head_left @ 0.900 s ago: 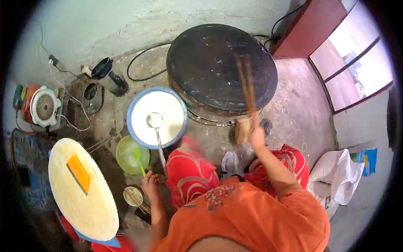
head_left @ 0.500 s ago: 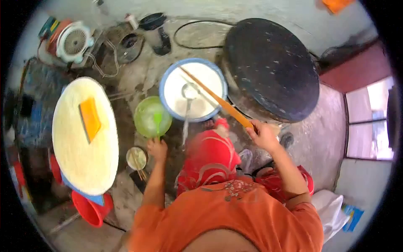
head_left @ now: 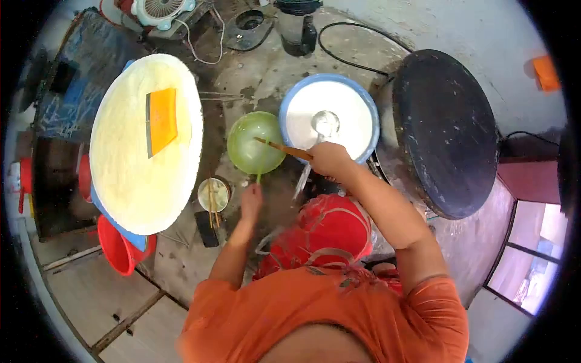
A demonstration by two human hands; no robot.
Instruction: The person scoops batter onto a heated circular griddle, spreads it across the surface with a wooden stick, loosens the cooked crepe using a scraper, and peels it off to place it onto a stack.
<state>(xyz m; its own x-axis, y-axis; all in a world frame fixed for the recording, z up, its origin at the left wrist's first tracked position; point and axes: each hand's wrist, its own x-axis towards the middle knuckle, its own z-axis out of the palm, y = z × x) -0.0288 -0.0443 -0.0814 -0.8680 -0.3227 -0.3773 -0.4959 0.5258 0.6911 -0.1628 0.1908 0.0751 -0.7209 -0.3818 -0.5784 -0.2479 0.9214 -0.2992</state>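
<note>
My right hand (head_left: 331,160) is closed round a long flat wooden stick (head_left: 284,147), whose tip is over the green bowl (head_left: 235,158). In my left hand (head_left: 251,198) is the handle of a light-green spatula (head_left: 259,175); its head is inside that bowl and hard to make out. Beside the bowl, a blue-rimmed basin (head_left: 283,115) holds white batter. A metal ladle (head_left: 327,123) rests in the batter, with its handle running out over the near rim under my right hand.
To the right stands a large round black griddle (head_left: 451,133). On the left, an orange scraper (head_left: 162,122) lies on a round stack of pale flatbreads (head_left: 133,187). A small cup (head_left: 221,195) with chopsticks, a black phone-like slab (head_left: 206,230) and a red bucket (head_left: 115,245) are nearby.
My right hand has swung left with the wooden stick, from near the griddle to over the basin's near rim. The stick's tip has moved from the basin to the green bowl. The view has shifted.
</note>
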